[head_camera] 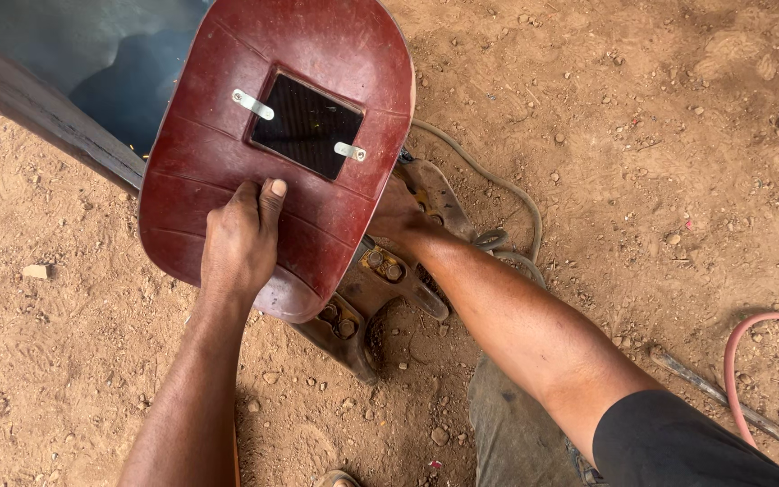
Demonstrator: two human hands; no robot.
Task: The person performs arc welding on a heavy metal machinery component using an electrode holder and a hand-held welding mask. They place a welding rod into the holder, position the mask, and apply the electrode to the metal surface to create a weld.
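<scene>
My left hand (241, 239) grips the lower part of a dark red hand-held welding shield (227, 171), held flat in front of me. The shield has a dark rectangular glass window (307, 124) fixed with two metal clips. My right hand (397, 215) reaches under the shield's right edge; its fingers are hidden behind the shield, so what it holds cannot be seen. A grey cable (498, 189) runs from that spot across the dirt. Rusty metal brackets with bolts (380, 271) lie just below the shield.
A long dark steel beam (38, 108) runs diagonally at the upper left, with a blue-grey sheet (83, 45) behind it. A pink hose (741, 347) and a thin metal rod (732, 406) lie at the lower right on the brown dirt ground (642, 135).
</scene>
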